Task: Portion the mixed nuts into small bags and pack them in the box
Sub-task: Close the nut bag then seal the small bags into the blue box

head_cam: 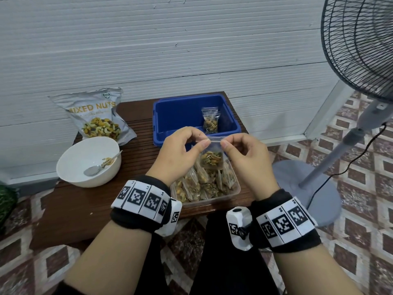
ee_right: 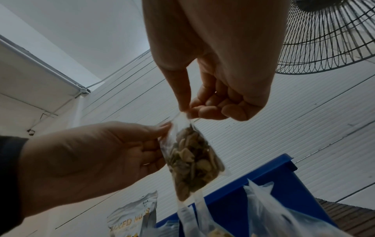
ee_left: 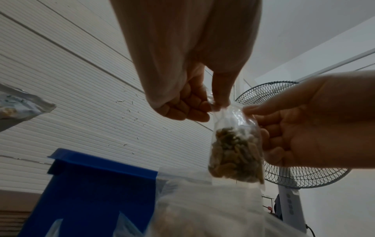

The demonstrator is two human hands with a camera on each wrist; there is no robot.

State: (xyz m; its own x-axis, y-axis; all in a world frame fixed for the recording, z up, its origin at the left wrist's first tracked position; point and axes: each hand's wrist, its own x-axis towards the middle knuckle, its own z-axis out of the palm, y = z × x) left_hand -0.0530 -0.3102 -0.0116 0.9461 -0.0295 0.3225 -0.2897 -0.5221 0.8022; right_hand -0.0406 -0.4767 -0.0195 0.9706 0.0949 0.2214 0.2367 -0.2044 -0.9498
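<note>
Above wooden table (head_cam: 136, 150), left hand (head_cam: 180, 154) and right hand (head_cam: 244, 158) pinch small bag (head_cam: 212, 159) top.

Both hands hold one small clear bag of nuts (head_cam: 212, 159) by its top edge: the left hand (head_cam: 180, 154) pinches the left corner, the right hand (head_cam: 244, 160) the right. Directly under this grip, a clear tub (head_cam: 235, 193) packed with filled bags sits on the dark wooden tabletop (head_cam: 136, 150). Just beyond the grip stands a blue box (head_cam: 161, 116) with one filled bag (head_cam: 210, 121) inside. Left of the grip are a white bowl (head_cam: 85, 154) holding a spoon (head_cam: 95, 168), and behind it the mixed nuts pouch (head_cam: 95, 116).
</note>
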